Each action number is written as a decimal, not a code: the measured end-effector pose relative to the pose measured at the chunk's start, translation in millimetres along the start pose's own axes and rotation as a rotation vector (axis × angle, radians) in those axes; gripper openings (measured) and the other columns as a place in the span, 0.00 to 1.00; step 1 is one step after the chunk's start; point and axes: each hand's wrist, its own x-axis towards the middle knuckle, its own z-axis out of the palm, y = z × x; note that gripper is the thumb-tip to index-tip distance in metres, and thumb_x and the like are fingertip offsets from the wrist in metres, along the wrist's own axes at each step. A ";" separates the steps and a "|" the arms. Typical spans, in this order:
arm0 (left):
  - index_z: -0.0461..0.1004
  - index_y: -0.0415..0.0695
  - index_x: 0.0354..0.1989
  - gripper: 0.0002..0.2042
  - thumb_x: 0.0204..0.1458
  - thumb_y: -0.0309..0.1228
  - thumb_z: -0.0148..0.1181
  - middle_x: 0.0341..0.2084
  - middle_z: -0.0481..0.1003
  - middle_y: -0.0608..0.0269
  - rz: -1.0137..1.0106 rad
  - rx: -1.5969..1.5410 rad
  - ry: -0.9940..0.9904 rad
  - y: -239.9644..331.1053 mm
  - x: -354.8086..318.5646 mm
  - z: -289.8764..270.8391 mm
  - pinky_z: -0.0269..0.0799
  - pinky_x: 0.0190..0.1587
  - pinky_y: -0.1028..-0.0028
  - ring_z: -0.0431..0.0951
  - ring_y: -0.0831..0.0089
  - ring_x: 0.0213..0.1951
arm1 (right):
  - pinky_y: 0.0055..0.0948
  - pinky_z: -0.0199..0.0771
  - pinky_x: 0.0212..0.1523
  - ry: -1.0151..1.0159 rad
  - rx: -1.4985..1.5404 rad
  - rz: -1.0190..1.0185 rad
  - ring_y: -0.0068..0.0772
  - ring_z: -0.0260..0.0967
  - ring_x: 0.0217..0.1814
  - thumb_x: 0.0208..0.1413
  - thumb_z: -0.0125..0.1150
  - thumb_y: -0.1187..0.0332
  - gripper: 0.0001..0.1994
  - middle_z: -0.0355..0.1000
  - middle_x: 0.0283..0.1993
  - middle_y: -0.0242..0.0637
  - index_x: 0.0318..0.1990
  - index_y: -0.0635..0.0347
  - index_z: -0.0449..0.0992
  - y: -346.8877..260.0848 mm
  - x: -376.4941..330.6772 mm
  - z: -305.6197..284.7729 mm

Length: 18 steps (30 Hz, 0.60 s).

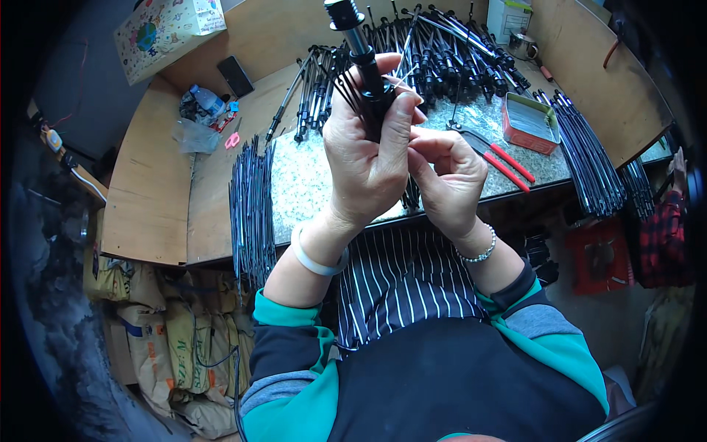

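One frame (370, 75), black and silver, is over the worktop (302, 184), left hand (366, 166) wrapped round it, right hand (448, 173) pinching something hidden; probably light, stiff, slick-tubed, its thin ribs (349, 91) bendable, best gripped at the collar (375, 89).

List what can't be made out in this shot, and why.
All in the head view:
- Top end of the black-and-silver tube: cut off by the upper edge.
- Tube's lower part: hidden by the left hand.
- Whether the right hand pinches anything: its own fingers cover the spot.
- Contents of the red tin: too small to tell.
- Rest of the person in the checked sleeve: lost in the dark rim.
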 end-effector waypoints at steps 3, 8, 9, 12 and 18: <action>0.56 0.39 0.60 0.19 0.60 0.22 0.46 0.33 0.71 0.62 0.024 0.018 -0.003 -2.6 0.4 -0.8 0.72 0.34 0.83 0.73 0.78 0.29 | 0.20 0.76 0.41 0.019 -0.080 -0.021 0.24 0.73 0.35 0.46 0.68 0.79 0.11 0.75 0.41 0.39 0.37 0.64 0.74 -4.1 0.7 0.8; 0.50 0.40 0.62 0.22 0.60 0.21 0.44 0.29 0.69 0.63 0.118 0.271 0.050 -5.3 -2.0 -5.4 0.70 0.27 0.85 0.70 0.80 0.23 | 0.21 0.76 0.36 -0.028 -0.664 -0.672 0.25 0.72 0.30 0.51 0.66 0.69 0.10 0.75 0.36 0.36 0.34 0.65 0.73 -5.3 3.9 -6.4; 0.48 0.41 0.63 0.23 0.60 0.21 0.44 0.28 0.69 0.64 0.119 0.229 0.053 -4.5 -4.2 -6.1 0.69 0.25 0.85 0.69 0.80 0.21 | 0.21 0.75 0.35 -0.013 -0.591 -0.573 0.26 0.72 0.30 0.52 0.65 0.65 0.12 0.74 0.35 0.36 0.34 0.65 0.73 0.0 -1.3 -7.3; 0.43 0.41 0.64 0.25 0.59 0.22 0.42 0.26 0.67 0.64 0.110 0.104 0.059 0.9 -17.6 -6.0 0.66 0.20 0.85 0.66 0.81 0.18 | 0.23 0.74 0.33 0.035 -0.374 -0.267 0.27 0.71 0.30 0.55 0.61 0.53 0.20 0.73 0.33 0.35 0.33 0.67 0.72 19.8 -27.4 -11.9; 0.53 0.37 0.59 0.20 0.59 0.24 0.45 0.24 0.67 0.63 0.081 -0.101 0.210 8.2 -72.2 9.1 0.67 0.18 0.82 0.66 0.80 0.16 | 0.28 0.72 0.40 -0.307 0.086 0.538 0.30 0.70 0.39 0.54 0.56 0.42 0.28 0.72 0.34 0.35 0.34 0.67 0.73 41.3 -84.7 -41.9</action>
